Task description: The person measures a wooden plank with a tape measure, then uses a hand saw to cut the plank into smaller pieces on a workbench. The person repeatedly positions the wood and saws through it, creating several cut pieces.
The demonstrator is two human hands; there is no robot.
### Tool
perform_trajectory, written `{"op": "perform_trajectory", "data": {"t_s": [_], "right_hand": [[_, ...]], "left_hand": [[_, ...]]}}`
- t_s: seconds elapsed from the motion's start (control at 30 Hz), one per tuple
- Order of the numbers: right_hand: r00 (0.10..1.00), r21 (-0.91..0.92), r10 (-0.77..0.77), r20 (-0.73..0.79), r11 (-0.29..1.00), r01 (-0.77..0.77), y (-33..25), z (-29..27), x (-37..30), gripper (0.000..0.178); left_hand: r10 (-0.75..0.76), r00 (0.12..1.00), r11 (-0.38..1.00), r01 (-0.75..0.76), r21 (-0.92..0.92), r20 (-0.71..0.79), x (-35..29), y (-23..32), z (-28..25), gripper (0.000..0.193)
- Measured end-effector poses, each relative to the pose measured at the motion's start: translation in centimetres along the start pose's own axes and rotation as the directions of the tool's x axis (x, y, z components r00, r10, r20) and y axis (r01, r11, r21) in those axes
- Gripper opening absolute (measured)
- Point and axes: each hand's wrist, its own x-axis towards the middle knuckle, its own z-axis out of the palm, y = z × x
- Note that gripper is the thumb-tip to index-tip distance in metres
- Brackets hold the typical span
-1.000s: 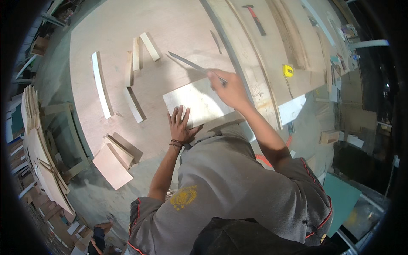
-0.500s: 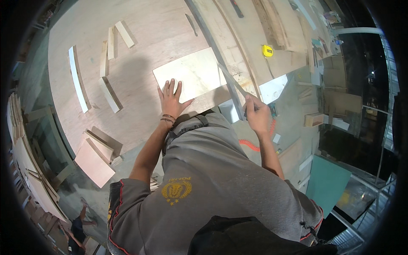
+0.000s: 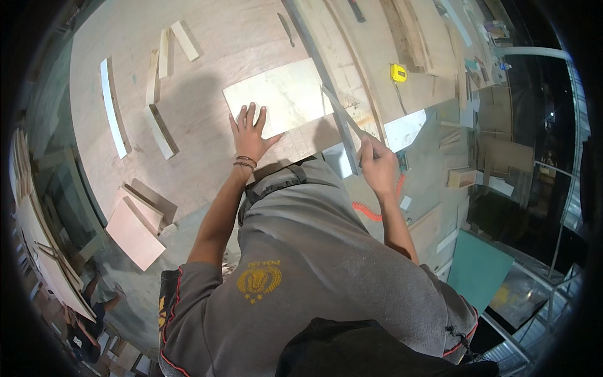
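Observation:
A pale, thin wooden panel lies on the large plywood worktop. My left hand presses on its near left part, palm down with the fingers spread. On the other side, my right hand is closed round the near end of a long, tapering metal blade, which looks like a hand saw. Its handle is mostly covered by my fingers. The narrow tip reaches the panel's right edge, and the blade slants over a dark straight strip beside the panel.
Narrow wood strips lie on the left of the worktop. A yellow tape measure and long boards are at the right. Near the left edge sit wood offcuts. A red coiled hose hangs below; another person is at lower left.
The whole view has shifted, so the worktop appears slightly higher. My right hand and the blade have drawn back a little relative to the panel. My left hand stays on the panel.

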Motion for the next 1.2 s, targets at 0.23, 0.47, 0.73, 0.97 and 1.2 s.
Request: {"op": "perform_trajectory", "data": {"t_s": [0.23, 0.47, 0.73, 0.97, 1.2], "right_hand": [[0.998, -0.044, -0.066, -0.018, 0.997, 0.065, -2.7, 2.1, 4.4, 0.037], [0.998, -0.009, -0.049, -0.038, 0.999, 0.048, -4.6, 3.2, 6.1, 0.038], [0.999, 0.012, 0.01, -0.037, 1.0, -0.01, -5.9, 4.0, 8.0, 0.035], [0.993, -0.007, -0.066, -0.099, 0.998, 0.065, -6.2, 5.4, 9.6, 0.036], [0.99, -0.014, -0.103, -0.095, 0.995, 0.102, -7.2, 6.1, 11.3, 0.035]], "left_hand": [[0.002, 0.999, 1.0, -0.001, 0.015, -0.044, 5.0, -3.2, 0.2, 0.095], [-0.007, 1.0, 1.0, 0.008, 0.021, -0.029, 7.1, -4.6, 0.3, 0.094], [-0.024, 0.999, 0.997, 0.022, 0.072, 0.027, 9.2, -6.2, 0.4, 0.096], [-0.019, 1.0, 0.998, 0.019, 0.062, 0.001, 11.3, -7.2, 0.6, 0.096], [-0.002, 0.999, 0.999, 0.004, 0.05, -0.042, 12.9, -8.9, 1.2, 0.094]]}}
